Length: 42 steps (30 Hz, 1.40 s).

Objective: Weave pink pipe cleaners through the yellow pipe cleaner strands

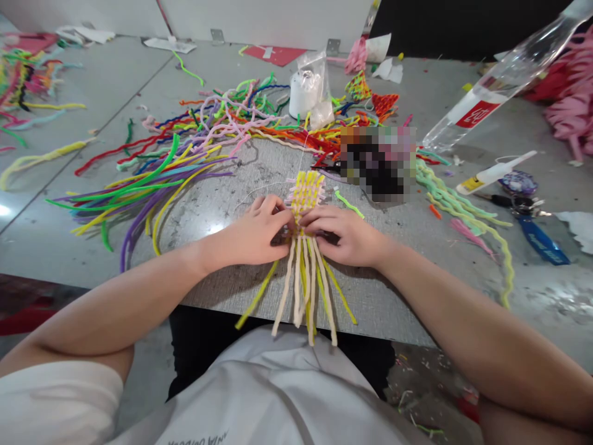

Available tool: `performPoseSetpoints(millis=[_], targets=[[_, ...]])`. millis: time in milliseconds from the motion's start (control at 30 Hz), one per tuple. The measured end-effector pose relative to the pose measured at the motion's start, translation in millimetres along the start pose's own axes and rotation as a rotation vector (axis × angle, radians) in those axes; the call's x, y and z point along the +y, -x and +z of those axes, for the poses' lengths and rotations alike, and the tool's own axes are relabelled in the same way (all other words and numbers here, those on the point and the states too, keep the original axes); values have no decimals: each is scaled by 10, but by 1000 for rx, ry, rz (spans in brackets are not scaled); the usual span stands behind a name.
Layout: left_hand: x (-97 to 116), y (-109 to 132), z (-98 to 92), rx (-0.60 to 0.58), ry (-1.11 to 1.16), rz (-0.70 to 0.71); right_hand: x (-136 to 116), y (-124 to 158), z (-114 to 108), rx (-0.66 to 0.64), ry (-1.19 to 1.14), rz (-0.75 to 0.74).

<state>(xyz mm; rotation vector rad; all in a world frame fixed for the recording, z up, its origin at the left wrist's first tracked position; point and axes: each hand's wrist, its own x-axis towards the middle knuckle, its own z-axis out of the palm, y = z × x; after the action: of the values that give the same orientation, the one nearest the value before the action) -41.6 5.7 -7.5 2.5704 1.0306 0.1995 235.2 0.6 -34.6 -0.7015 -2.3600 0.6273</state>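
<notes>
Between my hands lies a woven piece of yellow, pink and cream fuzzy cords (307, 190), its loose yellow and cream ends fanning toward the table's front edge. The fingers of my left hand (262, 230) are bent in a pinch at the left edge of the weave. From the other side, my right hand (345, 233) pinches the weave's right edge, thumb and fingers close to the loose strands. Fingertips of both hands partly hide the lower weave. A thin white thread (303, 153) runs up from the top of the woven piece.
Behind the weave, a white thread spool (301, 96) stands among many coloured fuzzy cords (222, 123). More cords (125, 191) lie at left. On the right are a clear bottle (491, 93), a small glue bottle (486, 178) and keys with a blue strap (540, 238).
</notes>
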Motion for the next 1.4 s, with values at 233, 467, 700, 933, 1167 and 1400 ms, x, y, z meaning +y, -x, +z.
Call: performPoseSetpoints(millis=[233,467,700,933,1167,1400], targets=[[16,-32,-65,9,45,5,40,54,-109,-77,72,-56],[34,-44,-48,-9,33,-41,82,52,-47,-68,79,-40],[106,-49,12,18,7,-87,52,48,-86,-68,85,-41],[177,-75,33,5,-45,-108,-65,17,-50,-77,136,-52],[53,-75,-11,-13,27,-58,-241,14,111,-78,273,-58],[53,-113,31,15,33,-90,-262,-11,87,-134,302,-90]])
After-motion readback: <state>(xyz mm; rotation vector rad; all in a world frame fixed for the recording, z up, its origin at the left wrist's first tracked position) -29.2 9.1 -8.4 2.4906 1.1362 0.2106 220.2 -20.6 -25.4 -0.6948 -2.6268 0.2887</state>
